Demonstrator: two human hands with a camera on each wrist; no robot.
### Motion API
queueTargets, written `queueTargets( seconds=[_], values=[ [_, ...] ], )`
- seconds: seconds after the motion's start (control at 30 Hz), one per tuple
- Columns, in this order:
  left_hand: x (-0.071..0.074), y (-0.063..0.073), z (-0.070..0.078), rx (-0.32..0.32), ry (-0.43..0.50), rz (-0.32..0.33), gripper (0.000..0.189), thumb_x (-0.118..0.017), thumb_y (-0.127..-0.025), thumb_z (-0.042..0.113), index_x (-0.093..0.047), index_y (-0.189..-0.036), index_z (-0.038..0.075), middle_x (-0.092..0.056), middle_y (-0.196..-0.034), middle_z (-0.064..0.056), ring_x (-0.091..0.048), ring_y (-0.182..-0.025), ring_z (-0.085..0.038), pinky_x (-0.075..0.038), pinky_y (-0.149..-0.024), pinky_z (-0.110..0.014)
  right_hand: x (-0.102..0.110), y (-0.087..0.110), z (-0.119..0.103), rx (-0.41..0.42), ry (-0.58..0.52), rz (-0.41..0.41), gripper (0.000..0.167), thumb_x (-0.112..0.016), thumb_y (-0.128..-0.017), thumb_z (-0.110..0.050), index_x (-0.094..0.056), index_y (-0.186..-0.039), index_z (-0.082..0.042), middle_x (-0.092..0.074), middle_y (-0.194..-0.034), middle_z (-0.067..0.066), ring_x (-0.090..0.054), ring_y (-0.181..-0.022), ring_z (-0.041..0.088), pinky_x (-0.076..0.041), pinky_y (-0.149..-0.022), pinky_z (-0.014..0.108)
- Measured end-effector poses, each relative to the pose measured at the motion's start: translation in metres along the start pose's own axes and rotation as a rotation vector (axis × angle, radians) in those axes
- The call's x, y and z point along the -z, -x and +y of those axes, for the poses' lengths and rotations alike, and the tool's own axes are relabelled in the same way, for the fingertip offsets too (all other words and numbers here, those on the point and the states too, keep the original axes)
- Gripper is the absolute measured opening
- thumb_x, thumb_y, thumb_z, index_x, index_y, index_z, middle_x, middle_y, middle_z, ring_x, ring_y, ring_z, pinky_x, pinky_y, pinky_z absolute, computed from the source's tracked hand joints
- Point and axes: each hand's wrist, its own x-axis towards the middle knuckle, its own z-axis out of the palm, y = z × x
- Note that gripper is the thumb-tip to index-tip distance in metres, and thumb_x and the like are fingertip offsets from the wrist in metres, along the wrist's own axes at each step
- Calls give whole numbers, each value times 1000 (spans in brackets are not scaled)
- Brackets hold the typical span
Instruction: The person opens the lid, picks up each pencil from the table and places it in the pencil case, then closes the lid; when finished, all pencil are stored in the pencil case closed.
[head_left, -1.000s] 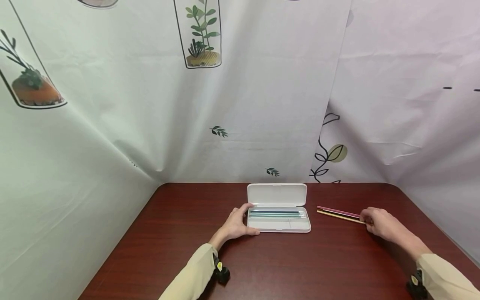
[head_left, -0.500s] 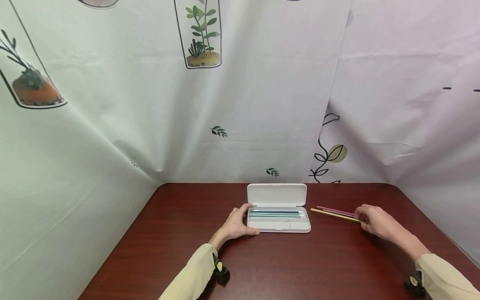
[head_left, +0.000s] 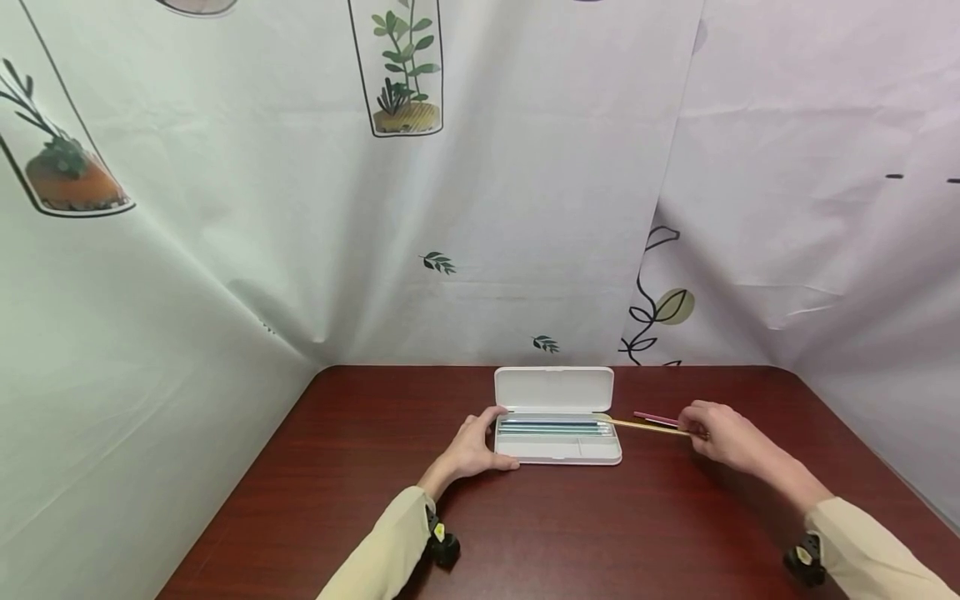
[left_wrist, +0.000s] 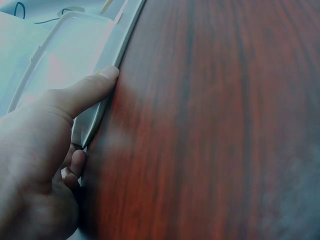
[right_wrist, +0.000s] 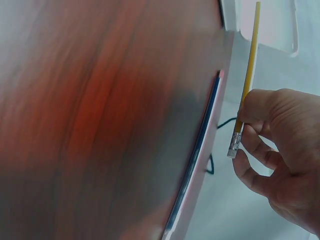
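Note:
An open white pencil case (head_left: 536, 451) lies on the table, its lid (head_left: 553, 389) raised at the back. Several teal pencils (head_left: 551, 428) fill its rear compartment. My left hand (head_left: 471, 448) grips the case's left end, thumb (left_wrist: 102, 80) on the front edge and fingers toward the back. To the right of the case, my right hand (head_left: 726, 435) pinches a yellow pencil (right_wrist: 251, 62) near its eraser end. The pencil's far tip overlaps the case's right edge in the head view. Behind it lies a pink pencil (head_left: 652, 417), partly hidden by the right hand.
In the right wrist view a dark blue pencil (right_wrist: 198, 145) lies on the table close to its edge. The brown tabletop (head_left: 570, 533) reaches back to a white printed curtain (head_left: 525, 208), with more curtain along both sides.
My right hand has moved left with the yellow pencil, bringing its tip over the case's right edge. The pink pencil stayed behind. My left hand and the case have not moved.

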Motion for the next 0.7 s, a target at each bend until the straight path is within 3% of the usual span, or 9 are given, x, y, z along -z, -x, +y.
queueTargets(
  seconds=[0.13, 0.5, 0.7],
  values=[
    [0, 0, -1, -1, -4, 0, 88, -93, -67, 34, -50, -140, 13, -53, -106, -8, -49, -99, -23, -43, -80, -39, -4, -9, -6, 22, -5, 12, 32, -72, -64, 11, -63, -79, -15, -46, -77, -14, -42, -67, 3, -39, -56, 28],
    [-1, -1, -2, 5, -12, 2, 88, -94, -66, 34, -50, -140, 14, -53, -105, -8, -49, -99, -22, -43, -80, -38, -14, -34, -25, -45, -35, -82, 27, -72, -70, 10, -65, -81, -14, -49, -78, -11, -45, -68, 6, -42, -59, 30],
    [-1, -1, -2, 6, -6, 2, 88, -93, -67, 34, -50, -140, 14, -53, -106, -8, -49, -100, -23, -43, -80, -39, -22, -48, -34, -58, -50, -90, 26, -70, -71, 10, -67, -82, -12, -53, -79, -10, -49, -69, 8, -45, -60, 31]
  ],
)
